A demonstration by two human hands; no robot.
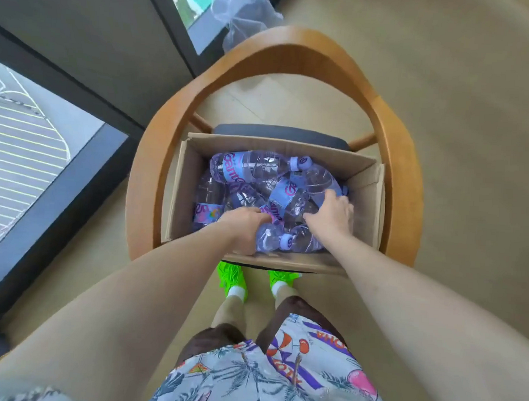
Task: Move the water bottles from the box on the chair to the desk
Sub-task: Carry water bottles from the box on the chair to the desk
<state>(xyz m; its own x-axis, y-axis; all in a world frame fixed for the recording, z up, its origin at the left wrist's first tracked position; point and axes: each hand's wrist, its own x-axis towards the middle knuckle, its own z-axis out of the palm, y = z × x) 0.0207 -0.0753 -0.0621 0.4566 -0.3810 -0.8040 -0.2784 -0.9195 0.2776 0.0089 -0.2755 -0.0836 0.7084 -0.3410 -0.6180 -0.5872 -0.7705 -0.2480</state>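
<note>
Head view is looking straight down at an open brown cardboard box (371,183) that is sitting on the dark cushioned seat of a curved wooden armchair (285,40). Clear plastic water bottles with blue and pink labels (243,166) are lying jumbled on their sides inside the box, filling its bottom from the far wall to the near wall. Both bare arms are reaching into it. The left hand (244,225) is resting near the box's near-left corner, its fingers (263,223) curling down around a clear bottle with a white cap (270,239) that is lying along the near wall. The right hand (333,214) is hovering toward the right wall, its fingers (330,195) spread and lying over the body of another labelled bottle (288,195); whether they are actually gripping it cannot be told. Bright green shoes (230,275) are standing on the beige floor just before the chair's front edge, and crumpled clear plastic wrap (240,13) is lying on the floor beyond the chair's back.
</note>
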